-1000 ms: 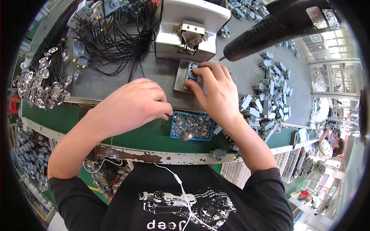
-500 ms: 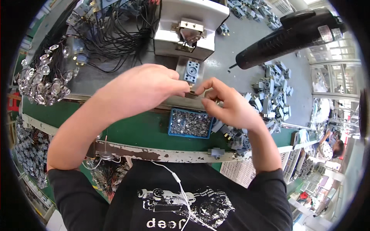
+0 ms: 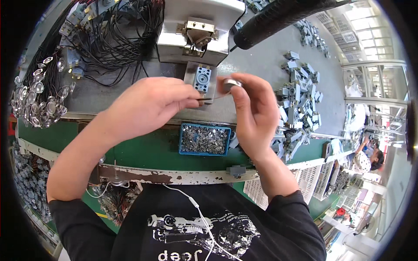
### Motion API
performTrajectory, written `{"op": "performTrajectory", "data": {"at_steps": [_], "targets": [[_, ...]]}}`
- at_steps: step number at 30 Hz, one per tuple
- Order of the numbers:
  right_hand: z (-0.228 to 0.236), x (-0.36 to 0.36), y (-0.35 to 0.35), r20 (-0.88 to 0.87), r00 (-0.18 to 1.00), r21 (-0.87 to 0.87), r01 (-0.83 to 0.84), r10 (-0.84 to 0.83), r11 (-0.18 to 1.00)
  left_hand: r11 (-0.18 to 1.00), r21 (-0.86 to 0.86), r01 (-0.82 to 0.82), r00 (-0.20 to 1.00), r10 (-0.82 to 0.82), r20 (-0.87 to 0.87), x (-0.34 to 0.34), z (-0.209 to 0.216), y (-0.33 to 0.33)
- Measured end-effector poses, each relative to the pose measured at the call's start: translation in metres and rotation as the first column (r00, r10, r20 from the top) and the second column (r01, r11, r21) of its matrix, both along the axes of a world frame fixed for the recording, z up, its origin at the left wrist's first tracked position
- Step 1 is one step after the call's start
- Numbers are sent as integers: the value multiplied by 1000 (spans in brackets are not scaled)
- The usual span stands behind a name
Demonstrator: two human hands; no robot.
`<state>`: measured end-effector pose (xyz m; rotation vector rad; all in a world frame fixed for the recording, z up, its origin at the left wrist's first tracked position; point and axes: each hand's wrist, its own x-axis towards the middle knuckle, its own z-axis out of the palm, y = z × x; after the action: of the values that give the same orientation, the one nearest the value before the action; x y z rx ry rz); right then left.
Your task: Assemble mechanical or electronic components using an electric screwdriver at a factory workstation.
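Note:
My right hand [image 3: 257, 108] is closed, pinching a round silver metal disc [image 3: 232, 85] between thumb and fingers, just right of a metal fixture. From the disc a thin wire [image 3: 220, 96] runs left towards my left hand [image 3: 161, 100]. The fingertips of that hand are pressed together on the wire's dark end, near the fixture's front edge. Lying in the fixture [image 3: 190, 73] is a blue-grey block [image 3: 202, 79] with a round centre and small holes. Neither hand touches the block visibly. The inner fingers of my left hand are hidden.
A blue tray [image 3: 180, 143] of small metal pieces stands nearest me. Behind the fixture is a silver-white machine [image 3: 198, 9]; a black powered screwdriver [image 3: 270, 24] hangs at upper right. Blue-grey blocks [image 3: 300, 91] are heaped right. Black cables [image 3: 117, 39] and silver discs [image 3: 37, 98] lie left.
My right hand has turned and risen away from my left, and the silver disc now shows in it. The whole view has shifted, with the screwdriver higher in it.

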<state>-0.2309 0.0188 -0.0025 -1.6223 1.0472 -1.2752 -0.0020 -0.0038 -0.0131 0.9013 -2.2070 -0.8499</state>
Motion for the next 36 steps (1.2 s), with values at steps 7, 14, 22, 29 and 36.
{"op": "performTrajectory", "data": {"at_steps": [7,14,22,29,36], "targets": [[21,-27,-43,120,767,669,-531,630,520,976,-192,102,958,-44,282,13,30,-8],[15,-23,-3,36,949,479,-292,313,828,999,-15,31,998,-31,-47,5,16,-6],[6,-27,-12,238,893,472,-449,381,759,999,-52,6,995,-11,-100,3,15,-8],[2,-26,-60,325,747,644,-624,580,443,943,-300,148,984,-171,-52,13,2,-16],[6,-10,-73,99,593,669,-634,799,387,961,-109,254,967,-249,56,10,-7,-8]]}}
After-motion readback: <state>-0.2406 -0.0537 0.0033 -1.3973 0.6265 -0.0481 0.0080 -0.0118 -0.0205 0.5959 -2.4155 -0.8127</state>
